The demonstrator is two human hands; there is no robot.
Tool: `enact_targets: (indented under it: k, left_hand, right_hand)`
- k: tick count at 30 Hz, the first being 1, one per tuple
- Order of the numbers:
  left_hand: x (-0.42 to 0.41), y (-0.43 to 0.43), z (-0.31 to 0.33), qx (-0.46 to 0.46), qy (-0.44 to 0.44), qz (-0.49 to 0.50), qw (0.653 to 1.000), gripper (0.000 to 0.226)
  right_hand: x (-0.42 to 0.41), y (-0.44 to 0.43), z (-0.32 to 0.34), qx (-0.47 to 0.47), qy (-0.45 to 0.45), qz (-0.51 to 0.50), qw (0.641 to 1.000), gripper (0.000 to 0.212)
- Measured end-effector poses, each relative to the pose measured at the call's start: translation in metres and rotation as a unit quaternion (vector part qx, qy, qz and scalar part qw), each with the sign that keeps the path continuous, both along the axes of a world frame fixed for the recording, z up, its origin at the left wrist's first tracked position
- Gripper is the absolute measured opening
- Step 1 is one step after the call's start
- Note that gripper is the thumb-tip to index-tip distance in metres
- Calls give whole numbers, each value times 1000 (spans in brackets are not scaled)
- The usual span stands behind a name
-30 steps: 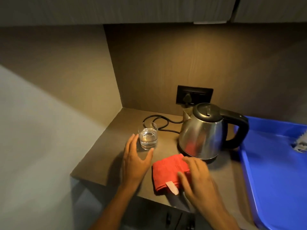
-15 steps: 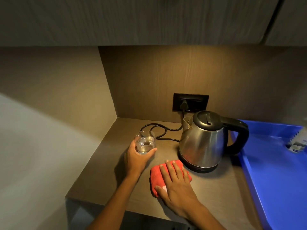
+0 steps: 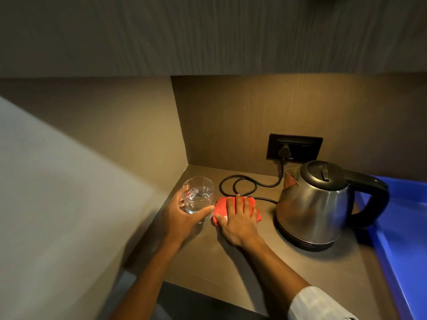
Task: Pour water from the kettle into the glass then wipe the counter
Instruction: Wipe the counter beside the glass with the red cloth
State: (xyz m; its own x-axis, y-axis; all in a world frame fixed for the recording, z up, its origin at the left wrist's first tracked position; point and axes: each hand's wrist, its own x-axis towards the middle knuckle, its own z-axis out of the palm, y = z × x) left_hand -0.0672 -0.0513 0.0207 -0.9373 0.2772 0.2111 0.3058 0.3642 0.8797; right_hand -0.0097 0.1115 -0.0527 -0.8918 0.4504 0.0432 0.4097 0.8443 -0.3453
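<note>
No text, label or number is legible anywhere.

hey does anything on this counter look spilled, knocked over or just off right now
Nothing stands out. The kettle sits upright on its base, its cord coiled loosely behind. The left hand holds the glass of water upright; the right hand presses flat on the red cloth. No puddle shows.

Clear glass (image 3: 197,197) part-filled with water, upright, at nine o'clock; steel kettle (image 3: 315,204) upright, black lid shut, at three o'clock on the counter (image 3: 231,269).
</note>
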Motion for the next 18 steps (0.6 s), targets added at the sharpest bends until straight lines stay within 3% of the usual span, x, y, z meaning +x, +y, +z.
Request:
enact_targets:
  k: [5,10,14,18]
  left_hand:
    - [-2,-16,7,-23,28,12,999,96]
    - [-6,-16,6,-11,26,2,1000,93]
    - [-6,-9,4,3,4,-19,1000,100]
    - [-4,-6,2,2,-4,-37,999,90]
  right_hand:
    - [-13,-30,2,-13,-5,95,995,70]
    - [29,-63,-9,13,41,190,981,62]
    - [74,-52,-21,43,43,181,982,60]
    - [85,-18,-24,43,36,124,991,60]
